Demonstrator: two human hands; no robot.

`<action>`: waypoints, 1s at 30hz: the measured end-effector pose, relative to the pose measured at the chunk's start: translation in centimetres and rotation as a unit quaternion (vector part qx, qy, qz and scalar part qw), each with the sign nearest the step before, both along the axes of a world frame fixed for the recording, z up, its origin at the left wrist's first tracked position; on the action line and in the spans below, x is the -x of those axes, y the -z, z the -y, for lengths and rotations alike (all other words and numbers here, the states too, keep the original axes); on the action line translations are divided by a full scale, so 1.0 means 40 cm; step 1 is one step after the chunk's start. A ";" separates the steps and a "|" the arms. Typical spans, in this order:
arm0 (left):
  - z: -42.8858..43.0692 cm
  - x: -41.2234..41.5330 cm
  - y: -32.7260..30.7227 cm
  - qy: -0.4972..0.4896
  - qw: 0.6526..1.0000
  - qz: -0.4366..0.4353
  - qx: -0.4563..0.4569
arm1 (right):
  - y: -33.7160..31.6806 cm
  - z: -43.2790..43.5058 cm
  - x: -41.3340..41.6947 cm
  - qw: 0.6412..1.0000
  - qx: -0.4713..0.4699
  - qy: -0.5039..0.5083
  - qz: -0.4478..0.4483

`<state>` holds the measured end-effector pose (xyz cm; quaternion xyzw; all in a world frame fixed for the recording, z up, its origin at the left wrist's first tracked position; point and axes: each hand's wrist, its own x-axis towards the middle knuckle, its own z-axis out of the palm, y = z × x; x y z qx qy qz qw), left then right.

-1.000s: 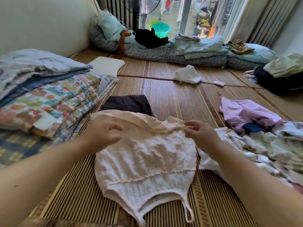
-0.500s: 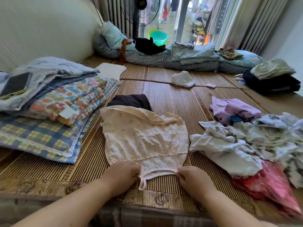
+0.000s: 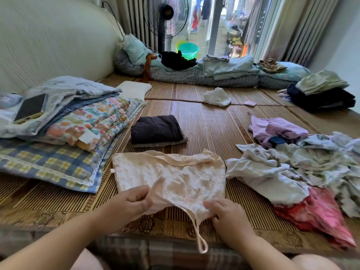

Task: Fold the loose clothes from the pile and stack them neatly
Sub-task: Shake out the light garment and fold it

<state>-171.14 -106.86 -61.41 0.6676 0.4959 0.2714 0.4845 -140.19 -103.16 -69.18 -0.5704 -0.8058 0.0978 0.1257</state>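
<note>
Item: pale peach lace camisole [image 3: 171,176]. Spread flat on the woven bamboo mat [image 3: 204,123], directly in front of the person. The hem is at the far edge and the strap end is nearest the body. Its longer axis runs left to right.

Hold: the left hand [image 3: 132,203] has its fingers curled, pinching the near-left corner where a strap joins. The right hand [image 3: 224,213] has its fingers curled over the near-right corner. Both are clamped on cloth, one at each end of the near edge. The whole garment extends away from them.

Loose part: one thin shoulder strap [image 3: 200,242] trails toward the person over the mat's border. It will likely need tucking in before a fold.

Judged next move: carry the near edge forward onto the far edge, both hands travelling together.

Beyond: folded dark brown knit garment [image 3: 156,129], just past the hem and slightly left. It is the likely base for stacking, and the left hand is nearer to it.

Right: loose pile of crumpled pale and pink clothes [image 3: 292,168], just beside the camisole's right edge and not yet folded.

Left: stack of folded floral and checked bedding [image 3: 78,121], with a black phone [image 3: 29,108] resting on top.
</note>
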 end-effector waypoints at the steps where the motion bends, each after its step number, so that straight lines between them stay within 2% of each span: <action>1: 0.007 0.005 0.001 0.006 1.000 0.015 0.013 | 0.001 0.006 0.005 1.000 -0.008 -0.002 -0.005; 5: 0.027 0.020 0.002 0.022 0.999 0.021 0.022 | -0.016 0.010 0.029 0.997 -0.001 -0.046 -0.063; 10: 0.034 0.034 -0.017 0.013 1.000 -0.003 0.008 | -0.072 0.009 0.019 0.967 0.148 -0.038 -0.203; 16: 0.039 0.049 -0.029 0.044 0.994 -0.025 0.097 | -0.155 0.012 -0.017 0.927 0.331 -0.085 -0.156; 18: 0.035 0.052 -0.032 0.061 0.990 -0.036 0.120 | -0.173 0.011 -0.022 0.917 0.361 -0.084 -0.146; 22: -0.002 0.052 -0.078 0.017 0.994 -0.076 0.075 | -0.225 -0.007 -0.003 0.926 0.308 -0.047 -0.211; 26: -0.104 0.046 -0.226 -0.054 0.991 -0.113 -0.039 | -0.355 -0.101 0.028 0.943 0.174 -0.013 -0.282; 28: -0.177 0.037 -0.319 -0.104 0.978 -0.145 -0.111 | -0.437 -0.158 0.048 0.943 0.097 0.004 -0.319; 30: -0.241 0.020 -0.412 -0.168 0.947 -0.190 -0.196 | -0.523 -0.210 0.069 0.934 0.041 0.025 -0.354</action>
